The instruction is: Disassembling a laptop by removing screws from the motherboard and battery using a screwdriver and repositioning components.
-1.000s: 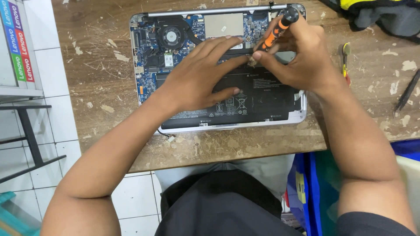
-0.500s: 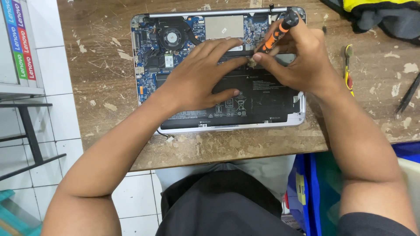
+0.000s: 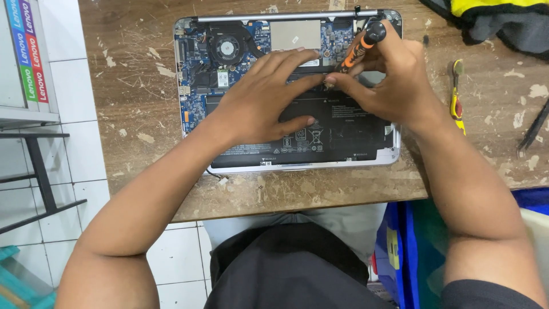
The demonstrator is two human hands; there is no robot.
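On the far half of the worn wooden table (image 3: 143, 154), near its middle:
Laptop: an opened laptop (image 3: 189, 123) lies bottom-up with its cover off, hinge side toward the far edge, front edge toward the person.
Inside: blue circuit board (image 3: 197, 63) and round fan (image 3: 229, 47) at the far left; black battery pack (image 3: 343, 129) along the near half.
Left hand: the left hand (image 3: 263, 97) lies flat and spread on the laptop, fingers reaching right toward the battery's far edge, thumb on the battery; it grips nothing.
Right hand: the right hand (image 3: 389, 80) is closed around a screwdriver (image 3: 357, 50), thumb and forefinger pinching low near the tip.
Screwdriver: orange-and-black handle; long axis tilted, cap end up toward the far right corner of the laptop, tip down and left at the battery's far edge.
Key relation: the tip meets the laptop just beside the left fingertips; both hands converge there, the right nearer since it holds the tool.
Tip contact: too small to tell what it seats in.
Right edge: a yellow-and-red hand tool (image 3: 456, 94) lies well apart from the laptop, long axis running far to near.
Far right corner: a dark and yellow bag (image 3: 497, 20).
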